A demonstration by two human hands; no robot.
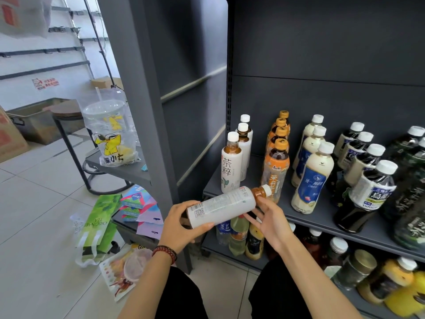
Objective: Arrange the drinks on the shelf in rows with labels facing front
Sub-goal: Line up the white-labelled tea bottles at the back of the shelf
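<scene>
A white-labelled tea bottle (224, 207) lies sideways in the air before the grey shelf (322, 211), its barcode side up and its cap to the right. My left hand (181, 223) grips its base from below. My right hand (270, 217) holds its neck end, fingers under the bottle. On the shelf stand rows running front to back: white tea bottles (231, 162), orange-capped tea (276, 166), milky bottles with blue labels (311, 180), dark oolong bottles (365, 194) and dark green bottles (411, 166).
A lower shelf (230, 254) holds mixed bottles and yellow drinks (400, 286). Left of the shelf's grey upright (147, 111) a small table bears a bag with a plastic cup (110, 132). A green tea bag (99, 223), packets and a lidded cup (135, 265) lie on the tiled floor.
</scene>
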